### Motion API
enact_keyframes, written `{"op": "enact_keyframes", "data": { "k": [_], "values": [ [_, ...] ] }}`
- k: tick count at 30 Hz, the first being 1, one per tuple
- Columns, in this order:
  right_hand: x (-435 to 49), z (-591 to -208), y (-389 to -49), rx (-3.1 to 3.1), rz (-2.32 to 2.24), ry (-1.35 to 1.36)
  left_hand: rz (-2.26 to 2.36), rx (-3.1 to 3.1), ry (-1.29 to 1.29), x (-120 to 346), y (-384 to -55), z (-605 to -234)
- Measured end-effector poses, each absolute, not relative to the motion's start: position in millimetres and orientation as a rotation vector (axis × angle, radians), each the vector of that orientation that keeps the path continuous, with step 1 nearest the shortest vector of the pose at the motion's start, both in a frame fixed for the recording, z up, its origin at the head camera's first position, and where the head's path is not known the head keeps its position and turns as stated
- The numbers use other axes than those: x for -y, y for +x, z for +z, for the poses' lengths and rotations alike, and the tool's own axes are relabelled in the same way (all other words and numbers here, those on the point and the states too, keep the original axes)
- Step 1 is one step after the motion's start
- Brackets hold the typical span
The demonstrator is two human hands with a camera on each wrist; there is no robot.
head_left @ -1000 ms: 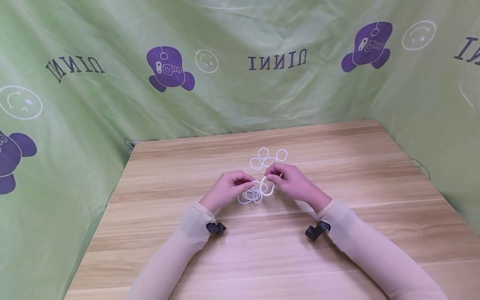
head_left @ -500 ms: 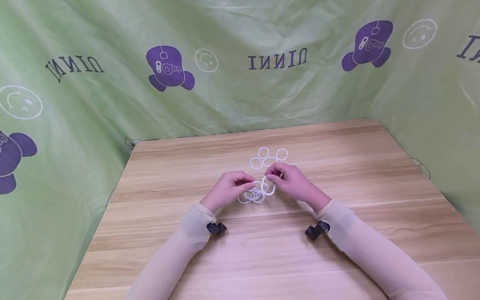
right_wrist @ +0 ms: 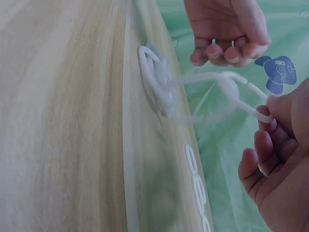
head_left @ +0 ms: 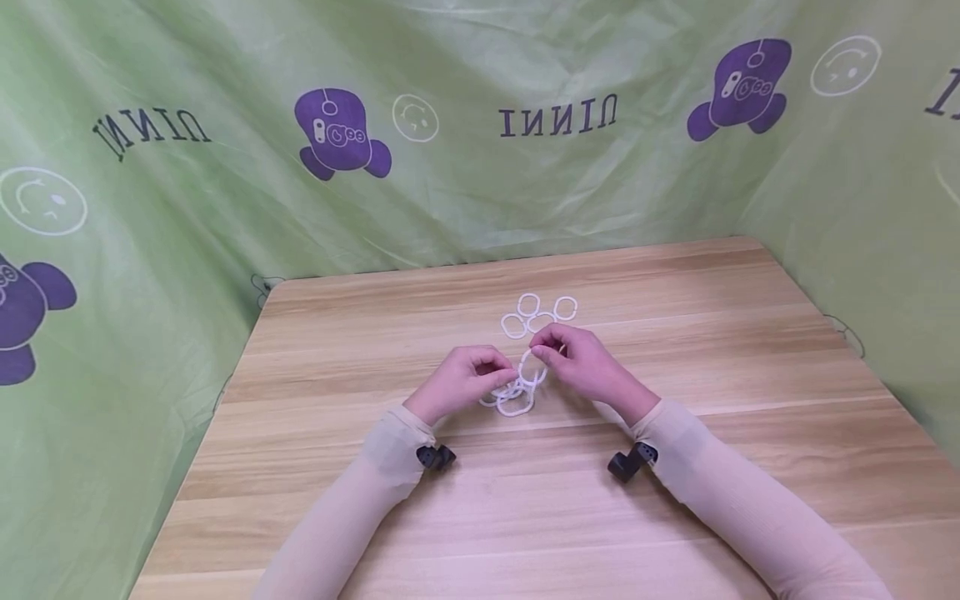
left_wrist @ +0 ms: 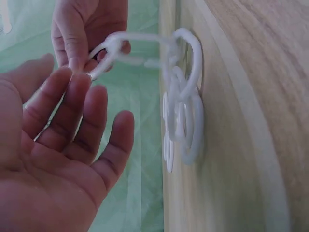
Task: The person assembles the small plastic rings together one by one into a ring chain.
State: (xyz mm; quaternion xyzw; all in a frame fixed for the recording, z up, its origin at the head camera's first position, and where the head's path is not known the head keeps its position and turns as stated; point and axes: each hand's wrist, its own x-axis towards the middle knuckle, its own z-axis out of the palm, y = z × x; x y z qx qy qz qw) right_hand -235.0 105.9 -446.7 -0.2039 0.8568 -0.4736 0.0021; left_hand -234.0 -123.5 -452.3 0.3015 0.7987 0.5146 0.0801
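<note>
My right hand (head_left: 588,362) pinches a white oval ring (right_wrist: 247,107) between thumb and fingers, clear of the table. A second white ring (left_wrist: 137,36), blurred, hangs linked through it and slopes down to more linked white rings (left_wrist: 197,116) resting on the table in a small heap. Close by on the left, my left hand (head_left: 468,379) has its fingers loosely bent with nothing between them. From the head view, its fingertips overlap the heap and hide part of it. The held ring has a narrow gap in its outline in the right wrist view.
Several loose white rings (head_left: 555,310) lie beyond the hands on the wooden table (head_left: 360,325). Green printed cloth (head_left: 450,200) hangs behind the table and at both sides. Each sleeve carries a small black wrist camera (head_left: 626,464).
My left fingers have let go of a ring, which now hangs from the one in my right hand. One ring of the heap lies nearer the front. The right hand has barely moved.
</note>
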Motion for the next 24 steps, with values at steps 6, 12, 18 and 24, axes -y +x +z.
{"op": "enact_keyframes", "data": {
  "k": [6,12,18,24],
  "values": [
    [-98.1,-436.2,-232.0,-2.605,-1.644,-0.588,1.534,-2.426,0.801,123.0,-236.0,-455.0],
    [-90.5,-433.7,-234.9,-2.506,-1.828,-0.521,1.554,-2.462,0.744,124.5,-237.3,-456.5],
    [-84.3,-435.0,-235.0,-2.356,-2.011,-0.566,1.634,-2.460,0.708,126.0,-238.8,-456.1],
    [-81.0,-435.7,-239.3,-2.254,-2.069,-0.597,1.744,-2.447,0.703,133.2,-241.7,-451.7]
  ]
}}
